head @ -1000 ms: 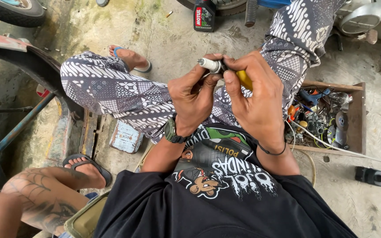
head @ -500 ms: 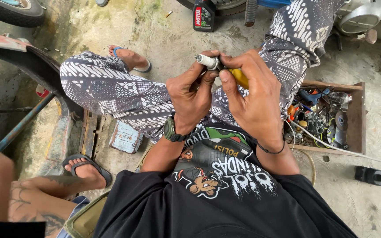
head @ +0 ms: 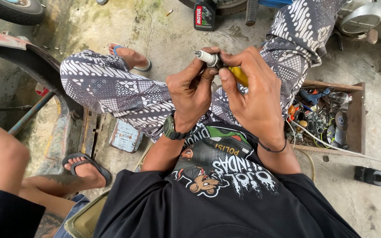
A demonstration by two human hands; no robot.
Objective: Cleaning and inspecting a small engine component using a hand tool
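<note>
My left hand (head: 190,90) pinches a small spark plug (head: 206,57) with a white ceramic end and metal tip, held up in front of my knees. My right hand (head: 254,94) grips a yellow-handled tool (head: 240,76) whose working end meets the plug's base between my fingers. A dark watch sits on my left wrist, and a thin black band circles my right wrist. Both hands touch each other over my patterned trousers. The joint between tool and plug is hidden by my fingers.
A wooden box (head: 357,115) of mixed tools and parts lies at right, a white cable running from it. A dark oil bottle (head: 204,15) stands at top. Another person's sandalled foot (head: 87,168) and knee are at left, beside a rusty frame (head: 58,132).
The other person's leg at lower left has shifted and a knee now fills the left edge. My hands hold the plug and tool in nearly the same place.
</note>
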